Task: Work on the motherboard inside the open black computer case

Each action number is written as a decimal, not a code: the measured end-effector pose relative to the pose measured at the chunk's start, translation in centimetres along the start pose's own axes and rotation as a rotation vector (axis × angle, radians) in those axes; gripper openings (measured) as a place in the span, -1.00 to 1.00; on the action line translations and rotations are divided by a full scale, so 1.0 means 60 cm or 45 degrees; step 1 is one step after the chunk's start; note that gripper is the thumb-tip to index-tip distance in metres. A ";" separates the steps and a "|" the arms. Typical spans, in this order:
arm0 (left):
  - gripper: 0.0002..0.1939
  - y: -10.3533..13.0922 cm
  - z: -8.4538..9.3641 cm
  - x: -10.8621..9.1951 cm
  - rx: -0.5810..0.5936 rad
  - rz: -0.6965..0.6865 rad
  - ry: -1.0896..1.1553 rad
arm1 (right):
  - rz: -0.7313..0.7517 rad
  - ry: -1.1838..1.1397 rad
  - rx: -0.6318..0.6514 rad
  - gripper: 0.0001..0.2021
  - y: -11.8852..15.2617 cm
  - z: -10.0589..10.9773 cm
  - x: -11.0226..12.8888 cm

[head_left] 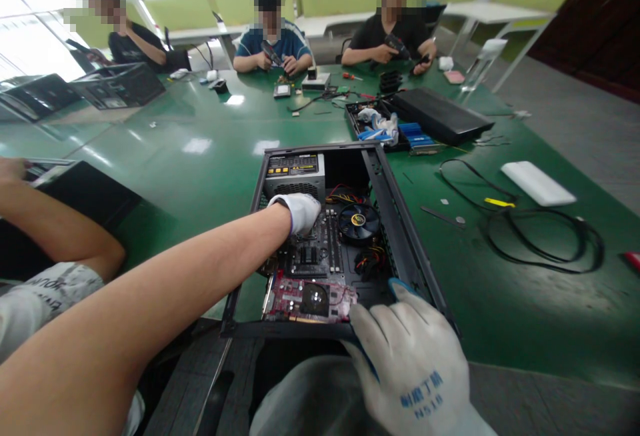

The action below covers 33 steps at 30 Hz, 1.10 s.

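Observation:
An open black computer case (407,223) lies at the green table's near edge. My left hand (300,213), in a white glove, reaches inside it, beside the power supply (294,168) and over the motherboard (307,249). Its fingers look curled together; what they hold, if anything, is hidden. My right hand (413,356), in a white and blue glove, grips the case's near rim, fingers over it and thumb outside. Close to those fingers is a red graphics card (315,299). A round cooling fan (359,221) sits right of my left hand.
On the green table (210,176), right, lie a coiled black cable (543,266) and a white block (539,183). A tray with gloves (377,126) and a black panel (440,115) are behind. Several people sit across; another person's arm (65,223) is at left.

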<state>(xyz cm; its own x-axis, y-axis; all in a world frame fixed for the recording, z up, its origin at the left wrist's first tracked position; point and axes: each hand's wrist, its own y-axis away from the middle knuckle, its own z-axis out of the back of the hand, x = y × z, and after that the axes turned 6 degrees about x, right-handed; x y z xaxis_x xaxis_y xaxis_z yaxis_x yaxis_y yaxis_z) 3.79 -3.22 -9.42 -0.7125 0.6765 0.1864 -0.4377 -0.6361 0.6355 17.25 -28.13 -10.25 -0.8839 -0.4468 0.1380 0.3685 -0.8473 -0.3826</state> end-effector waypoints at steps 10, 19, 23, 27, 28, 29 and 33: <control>-0.47 -0.001 0.000 -0.001 0.028 0.000 -0.066 | -0.006 -0.011 -0.023 -0.81 -0.001 0.001 0.002; -0.44 -0.003 -0.002 0.000 0.033 -0.007 -0.083 | -0.003 -0.021 -0.021 -0.83 -0.001 0.002 0.002; -0.43 -0.006 -0.003 -0.001 0.026 -0.033 -0.103 | -0.002 -0.035 -0.034 -0.83 -0.001 0.002 0.003; -0.44 -0.010 -0.006 0.000 0.027 -0.024 -0.087 | -0.003 -0.040 -0.044 -0.83 -0.002 0.002 0.004; -0.44 -0.011 -0.007 0.001 0.023 -0.020 -0.083 | -0.003 -0.041 -0.042 -0.82 -0.003 0.002 0.004; -0.44 -0.011 -0.008 0.001 0.019 -0.018 -0.081 | -0.001 -0.042 -0.036 -0.82 -0.003 0.002 0.003; -0.44 -0.011 -0.008 0.001 0.016 -0.040 -0.096 | -0.001 -0.037 -0.011 -0.81 -0.004 0.001 0.002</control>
<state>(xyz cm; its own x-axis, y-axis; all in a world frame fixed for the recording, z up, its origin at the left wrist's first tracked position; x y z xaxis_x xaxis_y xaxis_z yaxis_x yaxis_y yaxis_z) 3.78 -2.93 -10.21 -0.6551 0.7222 0.2220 -0.4517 -0.6099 0.6511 17.07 -28.03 -10.06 -0.8755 -0.4542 0.1650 0.3649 -0.8452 -0.3905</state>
